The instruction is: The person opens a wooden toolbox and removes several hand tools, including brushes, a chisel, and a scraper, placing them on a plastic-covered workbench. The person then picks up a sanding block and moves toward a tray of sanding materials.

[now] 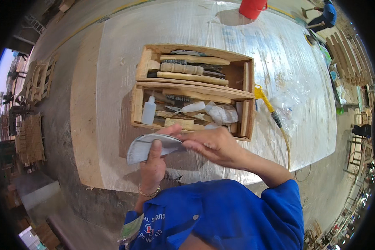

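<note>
pinching a curved grey sheet, the left hand steadies it. the right hand pinches its edge; light pressure should avoid creasing.

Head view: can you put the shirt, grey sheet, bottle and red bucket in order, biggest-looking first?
1. Shirt
2. Grey sheet
3. Bottle and red bucket: too alike to rank; the bucket is farther away.
</note>
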Demonstrator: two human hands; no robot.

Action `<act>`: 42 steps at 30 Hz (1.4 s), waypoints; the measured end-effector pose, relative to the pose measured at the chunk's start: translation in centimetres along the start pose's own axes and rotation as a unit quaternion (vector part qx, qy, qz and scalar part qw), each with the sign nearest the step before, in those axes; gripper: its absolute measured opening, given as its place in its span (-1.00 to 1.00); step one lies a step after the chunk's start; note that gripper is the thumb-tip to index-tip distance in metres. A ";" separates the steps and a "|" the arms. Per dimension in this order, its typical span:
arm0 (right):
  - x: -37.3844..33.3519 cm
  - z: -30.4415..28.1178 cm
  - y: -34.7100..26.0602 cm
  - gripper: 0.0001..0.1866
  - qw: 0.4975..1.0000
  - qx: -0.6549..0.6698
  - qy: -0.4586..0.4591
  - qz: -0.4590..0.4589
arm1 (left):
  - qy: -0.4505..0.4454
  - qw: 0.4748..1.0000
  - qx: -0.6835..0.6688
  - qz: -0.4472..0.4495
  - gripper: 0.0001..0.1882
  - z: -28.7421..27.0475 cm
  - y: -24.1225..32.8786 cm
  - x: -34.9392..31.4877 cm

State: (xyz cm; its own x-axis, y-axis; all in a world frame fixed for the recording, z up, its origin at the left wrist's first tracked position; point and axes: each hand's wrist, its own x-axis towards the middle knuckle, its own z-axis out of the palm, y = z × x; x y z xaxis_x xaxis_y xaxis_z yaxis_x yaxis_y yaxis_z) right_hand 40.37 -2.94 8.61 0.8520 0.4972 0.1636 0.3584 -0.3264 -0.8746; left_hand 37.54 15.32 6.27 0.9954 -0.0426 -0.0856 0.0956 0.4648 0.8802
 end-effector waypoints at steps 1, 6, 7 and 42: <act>-0.5 -0.6 1.0 -0.75 0.994 -0.101 0.040 0.014 | -0.002 1.000 -0.007 -0.011 -0.57 -0.8 0.0 -0.1; -2.1 -4.6 4.2 -0.61 0.918 -0.383 0.079 0.069 | 0.084 0.994 0.010 -0.064 -0.79 -2.8 0.8 -1.2; -2.0 -4.8 4.3 -0.59 0.914 -0.394 0.046 0.081 | 0.076 0.995 0.018 -0.056 -0.79 -2.6 0.7 -1.2; 3.4 -0.8 4.8 -0.76 0.906 -0.417 -0.062 -0.017 | -0.144 0.787 0.575 -0.170 -0.34 -8.2 -5.3 -3.9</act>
State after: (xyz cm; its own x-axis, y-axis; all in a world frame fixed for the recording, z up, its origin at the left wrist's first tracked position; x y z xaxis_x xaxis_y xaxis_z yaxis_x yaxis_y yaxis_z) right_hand 45.24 -3.45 5.31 0.8045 0.5877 0.0860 0.5912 -0.7783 -0.2115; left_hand 33.14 20.26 -1.91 0.8546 -0.2680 -0.4448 0.1307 -0.7180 0.6837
